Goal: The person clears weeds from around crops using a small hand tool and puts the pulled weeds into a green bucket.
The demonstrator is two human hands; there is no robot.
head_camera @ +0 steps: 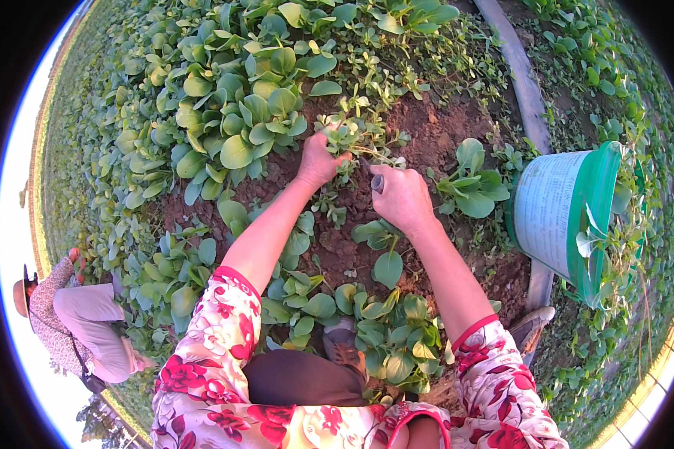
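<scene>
My left hand [321, 157] is closed on stems of a small-leaved weed [365, 134] above the reddish soil. Close on its right, my right hand [401, 196] grips a dark tool handle [377, 183], its end showing beside the thumb side. A thin dark part of the tool shows near the weed stems; the rest is hidden by the hand and leaves. A broad-leaved green plant [472, 182] grows right of my right hand, and a dense clump of similar leafy greens [253, 118] stands left of my left hand.
A green-rimmed bucket [545, 213] bearing writing leans at the right, pulled plants over its rim. A flat grey strip [519, 73], perhaps a hose, runs behind it. More leafy plants [399, 337] grow around my shoe [344, 348]. Another person [78, 314] crouches at the far left.
</scene>
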